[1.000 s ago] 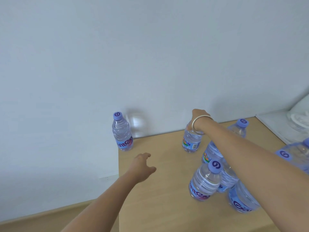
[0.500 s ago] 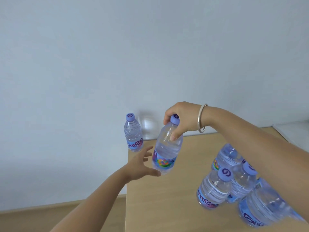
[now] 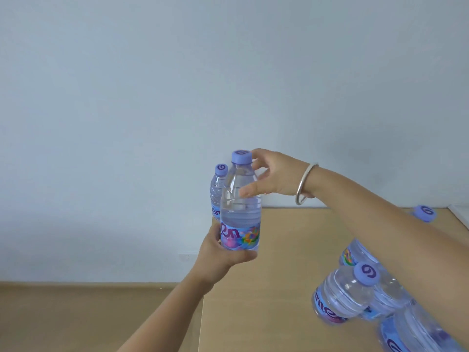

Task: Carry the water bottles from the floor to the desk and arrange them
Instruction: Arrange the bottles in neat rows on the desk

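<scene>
A clear water bottle [image 3: 240, 212] with a purple cap and a bright label is held upright in the air above the wooden desk [image 3: 284, 275], near its back left corner. My left hand [image 3: 223, 252] grips its base and label. My right hand [image 3: 271, 176], a silver bangle on its wrist, has fingertips at the bottle's neck and shoulder, fingers loosening. Just behind it a second bottle [image 3: 216, 191] stands on the desk's corner. A cluster of several bottles [image 3: 342, 293] stands at the right, partly hidden by my right forearm.
A pale blue-white wall [image 3: 228, 85] runs along the desk's back edge. The wooden floor [image 3: 88, 313] lies left of and below the desk's left edge. One more purple cap [image 3: 425, 213] shows behind my right forearm.
My right hand lifted the bottle from the desk's back middle and carried it left. My left hand rose to meet it and closed around its base. The camera view shifted left.
</scene>
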{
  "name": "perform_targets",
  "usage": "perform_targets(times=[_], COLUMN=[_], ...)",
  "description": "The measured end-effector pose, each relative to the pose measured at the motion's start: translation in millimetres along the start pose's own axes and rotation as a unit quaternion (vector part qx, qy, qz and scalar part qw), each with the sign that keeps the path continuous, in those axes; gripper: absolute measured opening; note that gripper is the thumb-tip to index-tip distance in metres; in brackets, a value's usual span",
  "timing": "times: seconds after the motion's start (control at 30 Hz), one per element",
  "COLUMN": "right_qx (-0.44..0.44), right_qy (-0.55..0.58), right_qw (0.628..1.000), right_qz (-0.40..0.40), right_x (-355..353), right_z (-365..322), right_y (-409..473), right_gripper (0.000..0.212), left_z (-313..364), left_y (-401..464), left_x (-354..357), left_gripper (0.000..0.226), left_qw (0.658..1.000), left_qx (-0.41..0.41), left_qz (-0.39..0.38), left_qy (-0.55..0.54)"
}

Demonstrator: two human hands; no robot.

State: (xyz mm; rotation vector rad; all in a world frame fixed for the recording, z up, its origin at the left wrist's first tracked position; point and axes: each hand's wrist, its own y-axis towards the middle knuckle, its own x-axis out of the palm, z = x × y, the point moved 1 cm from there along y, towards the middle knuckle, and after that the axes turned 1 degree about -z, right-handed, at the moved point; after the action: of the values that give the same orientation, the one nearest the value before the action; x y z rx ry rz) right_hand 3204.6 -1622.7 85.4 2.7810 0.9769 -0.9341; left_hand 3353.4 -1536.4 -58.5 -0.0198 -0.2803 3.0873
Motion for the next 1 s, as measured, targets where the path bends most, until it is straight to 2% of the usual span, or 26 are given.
perform_targets(times=[0.1, 0.17, 0.27, 0.3, 0.43, 0.53, 0.6, 0.77, 0.93, 1.0], right_qx=[0.010, 0.023, 0.047, 0.044, 0.029, 0.015, 0.005, 0.011, 0.004, 0.012], right_qy=[0.049, 0.085, 0.054, 0.052, 0.088, 0.120, 0.136, 0.111, -0.007, -0.021], right_qw=[0.998, 0.994, 0.995, 0.995, 0.995, 0.992, 0.989, 0.990, 1.000, 1.000], right_qz=[0.028, 0.072, 0.075, 0.074, 0.037, -0.023, -0.057, -0.080, -0.008, 0.005], right_x=[21.8, 29.3, 32.8, 32.7, 27.7, 25.2, 27.1, 32.5, 31.1, 35.1], right_z=[7.3, 10.5, 13.4, 13.7, 13.5, 12.4, 11.6, 5.8, 3.9, 10.5], right_y=[7.5, 11.4, 17.8, 19.1, 17.4, 13.7, 13.6, 17.6, 22.1, 22.7], right_gripper=[0.021, 0.022, 0.051, 0.053, 0.042, 0.047, 0.048, 0.053, 0.039, 0.031], left_z=[8.3, 9.4, 5.0, 3.8, 6.9, 13.6, 14.3, 2.9, -15.3, -23.9], left_y=[2.8, 3.9, 2.4, 1.6, 0.2, -0.8, -0.7, 1.0, 8.0, 11.8], left_x=[8.6, 12.5, 11.5, 8.5, -12.1, -26.5, -31.0, -26.2, -25.1, -25.3], left_gripper=[0.064, 0.065, 0.067, 0.068, 0.075, 0.066, 0.062, 0.060, 0.058, 0.060], left_qw=[0.990, 0.984, 0.985, 0.987, 0.995, 0.993, 0.988, 0.996, 0.999, 0.999], left_qx=[-0.010, -0.018, -0.013, -0.011, -0.017, -0.013, -0.018, -0.017, -0.018, -0.018], left_qz=[0.123, 0.148, 0.128, 0.114, 0.011, -0.114, -0.148, -0.079, -0.036, -0.018], left_qy=[0.063, 0.097, 0.112, 0.115, 0.094, 0.041, 0.036, 0.028, 0.018, 0.032])
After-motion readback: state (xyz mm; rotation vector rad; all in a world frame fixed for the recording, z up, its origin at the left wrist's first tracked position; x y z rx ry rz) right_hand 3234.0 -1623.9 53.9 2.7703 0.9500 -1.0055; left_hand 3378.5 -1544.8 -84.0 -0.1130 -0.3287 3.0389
